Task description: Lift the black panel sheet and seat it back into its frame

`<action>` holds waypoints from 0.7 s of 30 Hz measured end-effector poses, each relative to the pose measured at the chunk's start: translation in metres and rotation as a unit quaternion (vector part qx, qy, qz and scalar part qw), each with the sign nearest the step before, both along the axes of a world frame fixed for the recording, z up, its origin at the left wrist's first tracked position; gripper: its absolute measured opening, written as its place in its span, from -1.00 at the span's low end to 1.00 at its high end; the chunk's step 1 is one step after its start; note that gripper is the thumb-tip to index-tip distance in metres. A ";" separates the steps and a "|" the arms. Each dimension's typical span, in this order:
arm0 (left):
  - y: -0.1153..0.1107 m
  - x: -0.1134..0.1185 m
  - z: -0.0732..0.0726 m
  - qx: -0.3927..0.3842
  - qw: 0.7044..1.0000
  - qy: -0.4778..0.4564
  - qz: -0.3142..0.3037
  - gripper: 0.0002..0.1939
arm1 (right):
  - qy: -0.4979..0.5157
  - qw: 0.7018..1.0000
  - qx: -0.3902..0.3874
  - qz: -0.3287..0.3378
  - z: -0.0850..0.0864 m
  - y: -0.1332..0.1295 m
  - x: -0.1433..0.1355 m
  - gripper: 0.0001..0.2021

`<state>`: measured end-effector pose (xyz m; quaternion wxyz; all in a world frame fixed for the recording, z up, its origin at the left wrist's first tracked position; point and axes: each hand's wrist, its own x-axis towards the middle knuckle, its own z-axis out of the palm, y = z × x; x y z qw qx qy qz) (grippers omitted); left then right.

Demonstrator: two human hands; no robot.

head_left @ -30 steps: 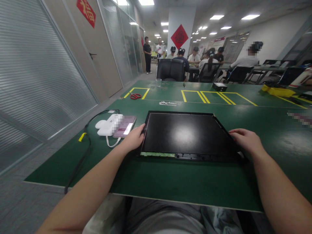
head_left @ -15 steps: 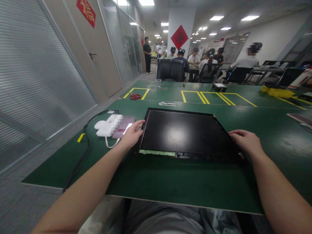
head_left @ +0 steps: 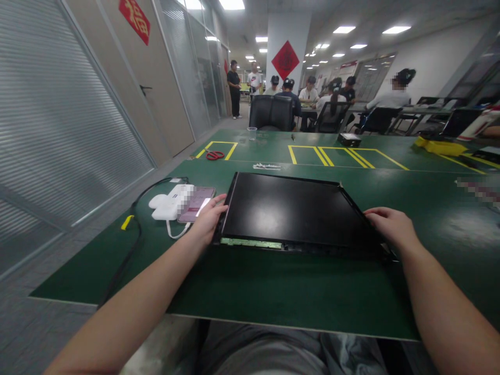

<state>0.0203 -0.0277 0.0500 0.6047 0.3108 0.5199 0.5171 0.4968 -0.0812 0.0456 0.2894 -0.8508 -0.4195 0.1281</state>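
Your left hand is clasped on the left edge of a flat, black, rectangular screen panel; your right hand grips its right edge, the two well apart. The panel is face up before you, over the smooth green table; whether its underside touches throughout cannot be told. A narrow pale green strip lines its near edge, leftward. Red-handled metal scissors lie beyond, well apart from your hands
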 end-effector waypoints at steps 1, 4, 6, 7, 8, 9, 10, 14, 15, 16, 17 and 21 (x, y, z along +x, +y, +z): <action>0.000 0.001 0.000 -0.006 1.000 -0.005 -0.002 -0.27 | -0.003 1.000 0.002 0.000 0.000 0.000 0.000 -0.76; -0.001 0.002 0.003 -0.016 1.000 -0.017 -0.007 -0.22 | -0.014 1.000 0.014 0.006 -0.003 0.000 0.001 -0.77; -0.003 0.003 0.005 -0.024 1.000 -0.018 -0.008 -0.22 | -0.013 1.000 0.018 0.007 -0.005 0.000 0.002 -0.78; -0.004 0.003 0.006 -0.028 0.999 -0.016 -0.007 -0.22 | -0.012 1.000 0.019 0.007 -0.005 0.000 0.002 -0.78; -0.004 0.004 0.007 -0.029 0.999 -0.014 -0.007 -0.23 | -0.010 1.000 0.021 0.007 -0.006 0.000 0.003 -0.79; -0.005 0.004 0.008 -0.028 0.999 -0.012 -0.009 -0.24 | -0.008 1.000 0.025 0.006 -0.007 0.000 0.003 -0.79; -0.006 0.005 0.009 -0.024 1.000 -0.012 -0.013 -0.28 | -0.006 1.000 0.029 0.007 -0.008 0.000 0.004 -0.79; -0.008 0.006 0.011 -0.009 0.999 -0.008 -0.045 -0.54 | -0.005 0.999 0.036 0.012 -0.010 0.001 0.006 -0.79; -0.008 0.006 0.011 -0.004 0.999 -0.008 -0.051 -0.60 | -0.007 0.999 0.035 0.012 -0.010 0.001 0.006 -0.79; -0.008 0.005 0.011 0.001 0.999 -0.010 -0.053 -0.65 | -0.011 0.999 0.035 0.011 -0.010 0.001 0.005 -0.79; -0.007 0.005 0.011 0.007 0.999 -0.012 -0.052 -0.68 | -0.015 0.999 0.034 0.011 -0.009 0.001 0.005 -0.79; -0.006 0.001 0.008 0.028 0.999 -0.006 -0.041 -0.84 | -0.017 0.999 0.040 0.016 -0.008 0.001 0.002 -0.79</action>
